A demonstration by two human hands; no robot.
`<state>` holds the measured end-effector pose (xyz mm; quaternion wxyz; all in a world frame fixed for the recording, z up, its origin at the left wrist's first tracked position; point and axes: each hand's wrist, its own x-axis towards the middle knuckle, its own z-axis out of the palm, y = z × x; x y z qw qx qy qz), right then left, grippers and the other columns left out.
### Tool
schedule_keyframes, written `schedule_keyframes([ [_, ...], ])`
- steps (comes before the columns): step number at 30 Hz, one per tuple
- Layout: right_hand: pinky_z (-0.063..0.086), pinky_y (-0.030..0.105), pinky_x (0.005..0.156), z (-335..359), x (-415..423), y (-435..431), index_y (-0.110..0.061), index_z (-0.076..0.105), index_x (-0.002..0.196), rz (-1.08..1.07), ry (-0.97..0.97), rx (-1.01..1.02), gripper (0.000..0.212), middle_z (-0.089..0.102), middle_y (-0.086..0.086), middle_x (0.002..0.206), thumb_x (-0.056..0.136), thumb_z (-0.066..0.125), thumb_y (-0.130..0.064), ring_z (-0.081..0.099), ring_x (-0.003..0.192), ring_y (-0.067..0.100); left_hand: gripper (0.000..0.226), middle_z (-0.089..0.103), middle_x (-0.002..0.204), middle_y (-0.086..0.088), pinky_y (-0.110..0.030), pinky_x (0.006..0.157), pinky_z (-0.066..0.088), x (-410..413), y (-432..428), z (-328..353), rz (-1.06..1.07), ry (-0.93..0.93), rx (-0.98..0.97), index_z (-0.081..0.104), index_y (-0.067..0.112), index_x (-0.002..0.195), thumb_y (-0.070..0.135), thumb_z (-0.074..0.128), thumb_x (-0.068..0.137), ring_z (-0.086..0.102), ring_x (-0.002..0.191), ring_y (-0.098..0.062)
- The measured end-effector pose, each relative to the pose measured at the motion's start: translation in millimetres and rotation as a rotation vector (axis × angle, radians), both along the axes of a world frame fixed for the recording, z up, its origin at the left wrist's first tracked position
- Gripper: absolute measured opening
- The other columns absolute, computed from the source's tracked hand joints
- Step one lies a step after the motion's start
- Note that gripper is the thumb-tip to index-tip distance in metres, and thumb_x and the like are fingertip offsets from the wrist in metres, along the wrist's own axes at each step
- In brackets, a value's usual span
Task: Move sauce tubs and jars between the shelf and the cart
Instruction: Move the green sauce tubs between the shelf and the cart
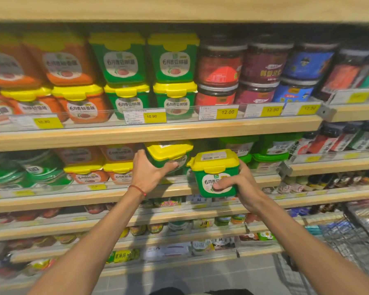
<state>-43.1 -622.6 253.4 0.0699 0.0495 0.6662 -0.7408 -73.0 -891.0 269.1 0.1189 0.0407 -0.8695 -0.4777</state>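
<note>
Gripping on the left: the left hand (pixel 150 174) holds the left tub (pixel 170 153), fingers curled round its near-left side and thumb laid along the front wall under the lid.
Left tub, place: at the mouth of the middle shelf (pixel 83 201), just left of the other held tub and apart from it; the hand hides whether its base touches the board.
Left tub, heading: tipped, so the yellow lid faces up and partly toward the camera; the lid's long side runs left to right.
Gripping on the right: the right hand (pixel 241 184) holds the right tub (pixel 214 161), thumb pressed across the printed label, fingers curled behind the right wall.
Right tub, place: in the air in front of the shelf's wooden edge, lower and nearer the camera than the left tub.
Right tub, heading: nearly upright, lid on top with a barcode sticker, label facing the camera; long side left to right.
Shelf stock: orange tubs (pixel 83 173) left of the left hand, green tubs (pixel 268 160) to the right; jars (pixel 219 62) on the shelf above.
Cart (pixel 360 241): wire basket at lower right, well apart from both held tubs; contents too blurred to tell.
Wrist: a red cord (pixel 137 189) circles the left wrist.
</note>
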Motion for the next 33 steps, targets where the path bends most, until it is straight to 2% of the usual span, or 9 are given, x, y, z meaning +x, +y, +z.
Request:
schedule_keyframes([
  [6, 0.061, 0.050, 0.086, 2, 2, -3, -0.003, 0.053, 0.139, 0.008, 0.009, 0.004, 0.119, 0.075, 0.022, 0.119, 0.028, 0.096, -0.006, 0.074, 0.105, 0.044, 0.084, 0.058, 0.116, -0.017, -0.052, 0.093, 0.050, 1, 3, -2, 0.026, -0.011, 0.042, 0.053, 0.001, 0.115, 0.061, 0.085, 0.067, 0.056, 0.109, -0.033],
  [9, 0.061, 0.048, 0.084, 3, 4, -2, -0.004, 0.054, 0.137, 0.011, 0.014, 0.003, 0.116, 0.075, 0.022, 0.119, 0.028, 0.095, -0.006, 0.074, 0.105, 0.042, 0.062, 0.066, 0.104, -0.014, -0.052, 0.097, 0.054, -1, 2, -10, 0.081, 0.017, 0.190, 0.057, 0.008, 0.099, 0.055, 0.084, 0.071, 0.066, 0.099, -0.027],
  [12, 0.061, 0.051, 0.087, 4, 7, -4, -0.003, 0.055, 0.137, 0.017, 0.016, 0.006, 0.115, 0.075, 0.022, 0.118, 0.029, 0.095, -0.007, 0.074, 0.105, 0.043, 0.037, 0.067, 0.102, -0.010, -0.045, 0.111, 0.047, -1, 5, -9, 0.135, 0.022, 0.380, 0.058, 0.002, 0.099, 0.023, 0.084, 0.082, 0.068, 0.097, -0.019],
  [15, 0.062, 0.052, 0.087, 7, 9, -6, -0.004, 0.055, 0.137, 0.025, 0.010, 0.001, 0.115, 0.075, 0.021, 0.118, 0.029, 0.095, -0.007, 0.074, 0.105, 0.043, 0.061, 0.061, 0.130, -0.023, -0.026, 0.104, 0.051, -2, 7, -4, 0.208, -0.001, 0.466, 0.057, -0.013, 0.121, 0.022, 0.086, 0.080, 0.062, 0.122, -0.033],
  [17, 0.062, 0.051, 0.087, 8, 11, -8, -0.005, 0.055, 0.137, 0.035, 0.004, -0.007, 0.115, 0.076, 0.020, 0.118, 0.029, 0.095, -0.006, 0.075, 0.105, 0.042, 0.068, 0.059, 0.130, -0.033, -0.012, 0.096, 0.049, -5, 6, -8, 0.225, 0.008, 0.465, 0.058, -0.017, 0.117, 0.028, 0.088, 0.076, 0.063, 0.121, -0.037],
  [20, 0.062, 0.052, 0.088, 10, 14, -13, -0.006, 0.053, 0.138, 0.046, -0.002, -0.016, 0.117, 0.075, 0.020, 0.120, 0.029, 0.094, -0.005, 0.074, 0.106, 0.042, 0.059, 0.065, 0.122, -0.030, -0.016, 0.096, 0.050, -6, 9, -11, 0.239, 0.004, 0.426, 0.063, -0.008, 0.109, 0.034, 0.088, 0.076, 0.067, 0.115, -0.034],
  [25, 0.061, 0.056, 0.092, 12, 19, -19, -0.006, 0.053, 0.139, 0.055, -0.016, -0.027, 0.117, 0.075, 0.020, 0.119, 0.030, 0.094, -0.004, 0.074, 0.106, 0.042, 0.045, 0.069, 0.104, -0.021, -0.040, 0.105, 0.052, -3, 17, -8, 0.273, 0.042, 0.381, 0.059, -0.002, 0.096, 0.031, 0.085, 0.080, 0.067, 0.103, -0.026],
  [29, 0.062, 0.050, 0.086, 11, 24, -23, -0.003, 0.055, 0.136, 0.053, -0.033, -0.061, 0.113, 0.075, 0.022, 0.118, 0.029, 0.093, -0.005, 0.075, 0.104, 0.043, 0.075, 0.046, 0.151, -0.023, -0.037, 0.114, 0.042, -1, 18, -2, 0.238, -0.038, 0.474, 0.043, -0.005, 0.144, 0.023, 0.081, 0.086, 0.050, 0.138, -0.027],
  [33, 0.062, 0.052, 0.086, 10, 28, -27, -0.002, 0.056, 0.134, 0.039, -0.031, -0.096, 0.111, 0.076, 0.022, 0.116, 0.028, 0.092, -0.005, 0.076, 0.101, 0.043, 0.079, 0.042, 0.156, -0.020, -0.037, 0.114, 0.041, 4, 17, -5, 0.268, -0.059, 0.550, 0.035, -0.002, 0.151, 0.019, 0.078, 0.088, 0.046, 0.142, -0.026],
])
